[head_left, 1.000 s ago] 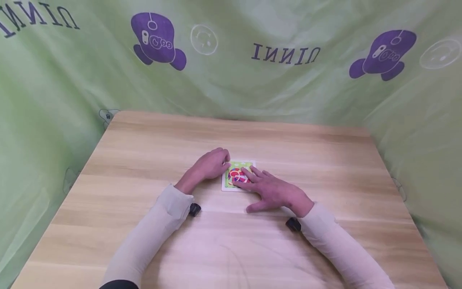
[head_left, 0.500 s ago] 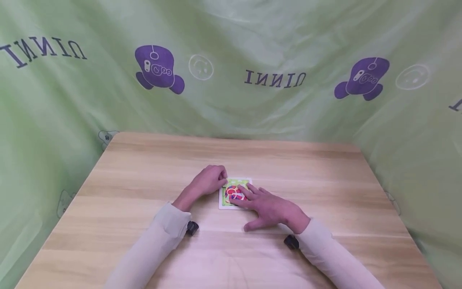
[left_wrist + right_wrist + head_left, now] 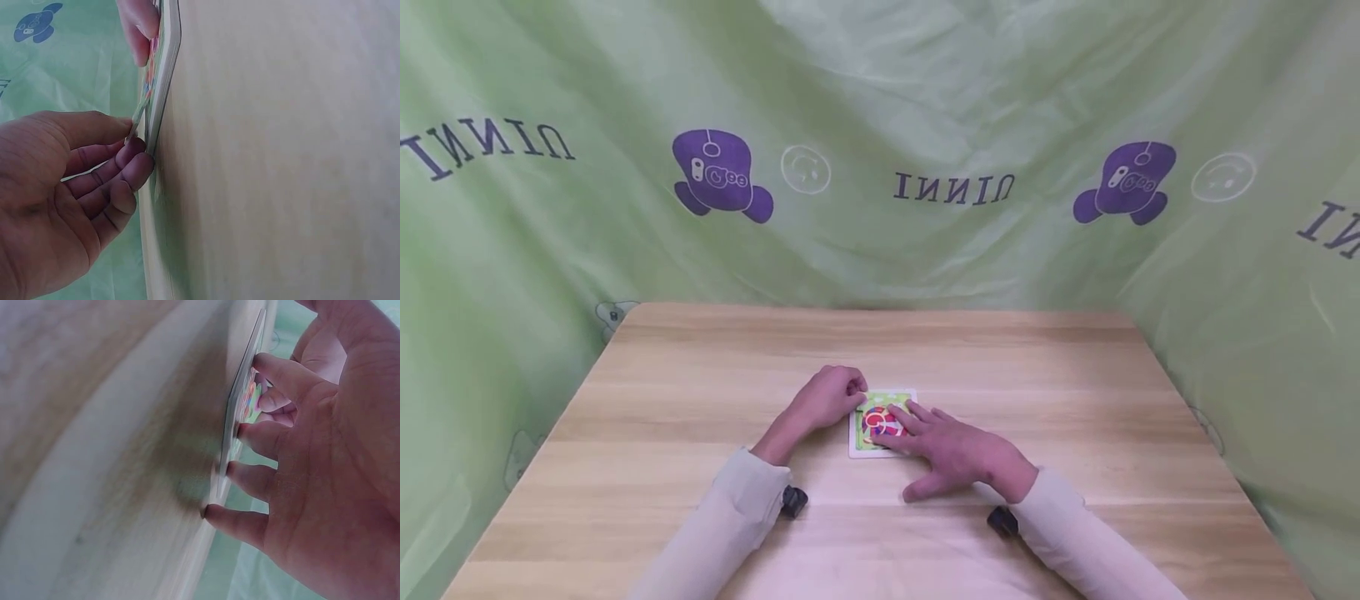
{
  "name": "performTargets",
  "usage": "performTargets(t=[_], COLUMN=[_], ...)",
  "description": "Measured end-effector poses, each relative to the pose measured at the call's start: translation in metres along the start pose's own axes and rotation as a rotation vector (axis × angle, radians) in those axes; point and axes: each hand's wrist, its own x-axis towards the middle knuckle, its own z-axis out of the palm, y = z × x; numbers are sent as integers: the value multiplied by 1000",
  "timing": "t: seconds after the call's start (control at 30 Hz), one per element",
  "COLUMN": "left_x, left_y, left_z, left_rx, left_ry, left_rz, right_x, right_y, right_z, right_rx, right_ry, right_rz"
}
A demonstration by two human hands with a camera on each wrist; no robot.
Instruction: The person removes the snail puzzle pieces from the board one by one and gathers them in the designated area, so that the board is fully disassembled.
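A small square picture puzzle board (image 3: 854, 452) with a white border lies flat on the table, its green face showing a round red and multicoloured figure. At its upper left corner my left hand (image 3: 827, 396) pinches a thin puzzle piece (image 3: 137, 115) between thumb and fingers. That piece tilts up from the board's face in the left wrist view. From the right, my right hand (image 3: 958, 450) lies with spread fingers across the board, covering part of the picture. In the right wrist view its fingertips (image 3: 244, 431) press on the board, and the little fingertip is at the table.
The wooden table (image 3: 700, 350) reaches back to a green curtain (image 3: 850, 250) printed with purple figures, which also hangs at both sides. Small black wrist cameras, one below the left cuff (image 3: 793, 502) and one below the right cuff (image 3: 1002, 522), sit close over the table.
The head view has tilted up, so table and hands appear lower. My left hand keeps its pinch at the board's upper left corner, and my right hand stays spread over the board.
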Motion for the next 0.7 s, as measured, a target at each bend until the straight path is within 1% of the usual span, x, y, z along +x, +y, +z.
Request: performTargets(t=[0.13, 0.2, 0.33, 0.47, 0.6, 0.7], left_x=[-7, -8, -6, -1, 1, 3], left_y=[-4, -5, -5, -2, 0, 0], left_z=[7, 8, 7, 4, 2, 0], left_rx=[-1, -1, 14, 30, 32, 32], left_ry=[-7, -6, 2, -3, -16, -13], left_rz=[-4, 1, 13, 22, 9, 5], right_x=[-1, -1, 1, 0, 1, 2], right_y=[-4, -5, -5, -2, 0, 2], right_z=[6, 7, 7, 5, 3, 1], right_rx=[0, -3, -5, 7, 7, 5], right_ry=[-4, -6, -1, 0, -10, -8], right_rz=[-19, -20, -6, 12, 16, 6])
